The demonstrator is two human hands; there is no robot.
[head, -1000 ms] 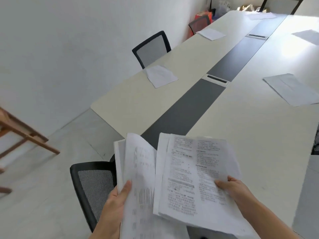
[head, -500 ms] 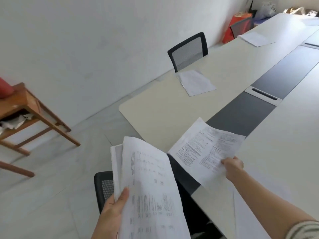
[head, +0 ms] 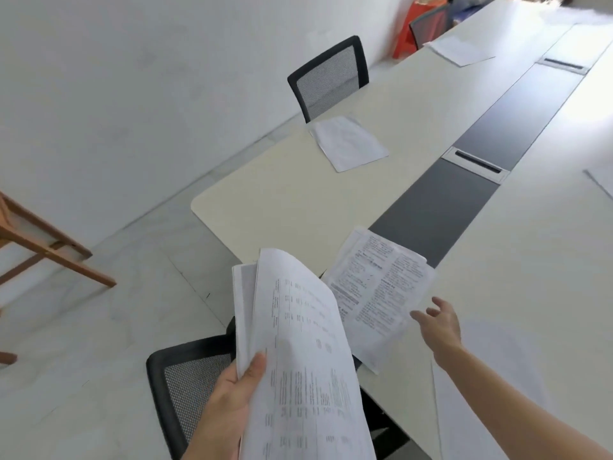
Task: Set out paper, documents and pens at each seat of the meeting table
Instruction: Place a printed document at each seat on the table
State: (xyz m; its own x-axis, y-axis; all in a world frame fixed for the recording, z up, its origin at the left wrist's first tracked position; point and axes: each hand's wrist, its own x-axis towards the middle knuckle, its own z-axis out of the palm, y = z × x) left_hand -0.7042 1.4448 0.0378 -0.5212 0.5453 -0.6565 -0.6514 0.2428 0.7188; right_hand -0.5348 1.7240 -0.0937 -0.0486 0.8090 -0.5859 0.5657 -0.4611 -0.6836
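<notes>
The right hand's fingers (head: pixel 419 316) are spread wide and hold nothing; half a second ago they pinched the printed document (head: pixel 381 293), which now lies flat just to their left, released at the near end of the tabletop (head: pixel 298 200), with its near corner seeming to jut past the edge. So this head seat appears to have its document, above the mesh-backed chair (head: pixel 185 386) just below the left hand's fingers. The left hand (head: pixel 229 403) grips the remaining stack of papers (head: pixel 298 343), thumb across the front; the thin sheets bow and fan loosely, covered in dense small print. Under the right forearm a pale blank sheet (head: pixel 491 376) rests, faint against the smooth cream top. Beyond the fingers a matte dark strip (head: pixel 438 207) runs down the middle, and farther left a plain white sheet (head: pixel 348 142) lies before another black mesh chair (head: pixel 328 78). No pens are visible, so that part is likely pending.
</notes>
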